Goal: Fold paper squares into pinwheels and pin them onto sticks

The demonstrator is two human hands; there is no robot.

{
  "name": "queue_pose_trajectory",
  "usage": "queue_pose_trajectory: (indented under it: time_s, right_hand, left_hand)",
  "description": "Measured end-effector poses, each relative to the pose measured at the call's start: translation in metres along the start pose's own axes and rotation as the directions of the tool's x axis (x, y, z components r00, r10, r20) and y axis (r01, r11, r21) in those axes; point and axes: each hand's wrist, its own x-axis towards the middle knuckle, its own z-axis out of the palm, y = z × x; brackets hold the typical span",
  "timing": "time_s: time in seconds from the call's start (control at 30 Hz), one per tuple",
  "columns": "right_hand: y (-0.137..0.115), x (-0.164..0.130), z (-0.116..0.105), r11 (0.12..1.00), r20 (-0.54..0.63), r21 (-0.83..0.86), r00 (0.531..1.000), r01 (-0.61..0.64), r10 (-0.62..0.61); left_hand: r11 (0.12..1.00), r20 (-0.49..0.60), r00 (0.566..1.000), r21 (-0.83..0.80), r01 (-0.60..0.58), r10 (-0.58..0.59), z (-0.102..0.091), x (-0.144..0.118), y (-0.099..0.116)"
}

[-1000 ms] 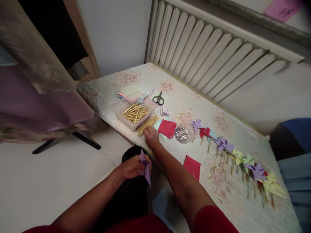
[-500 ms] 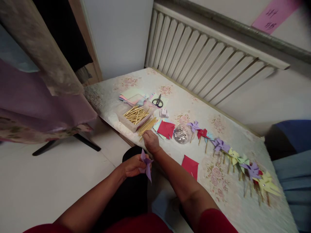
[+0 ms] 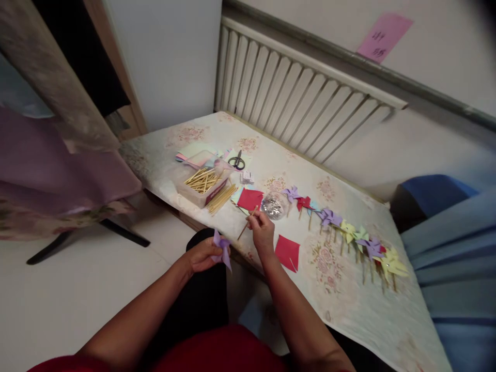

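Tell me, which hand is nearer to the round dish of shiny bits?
Right. The right hand, holding a thin stick, is just on the near side of the round dish; the left hand, holding folded purple paper, is farther off, left of it.

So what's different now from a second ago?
The right hand moved rightward, away from the pile of sticks beside the plastic box, and now holds one thin stick. The left hand still holds the purple paper pinwheel; the box stayed put.
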Motion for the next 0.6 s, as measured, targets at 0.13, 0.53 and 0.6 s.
queue_pose_trajectory:
  time_s: [0.13, 0.53, 0.6]
  right_hand:
    - [-0.012, -0.02, -0.031, 0.955, -0.018, 0.193, 0.973, -0.224, 0.232]
    - [-0.067, -0.062, -0.07, 0.788, -0.075, 0.573, 0.943, -0.224, 0.323]
    - [-0.075, -0.067, -0.075, 0.788, -0.103, 0.577, 0.939, -0.213, 0.329]
  left_hand:
    - [1.0, -0.012, 1.0, 0.024, -0.007, 0.007, -0.002, 0.001, 0.001]
    - [0.993, -0.168, 0.985, 0.1, 0.066, -0.048, -0.011, 0.006, 0.002]
    - [0.993, -0.19, 0.981, 0.097, 0.07, -0.05, -0.007, 0.005, 0.003]
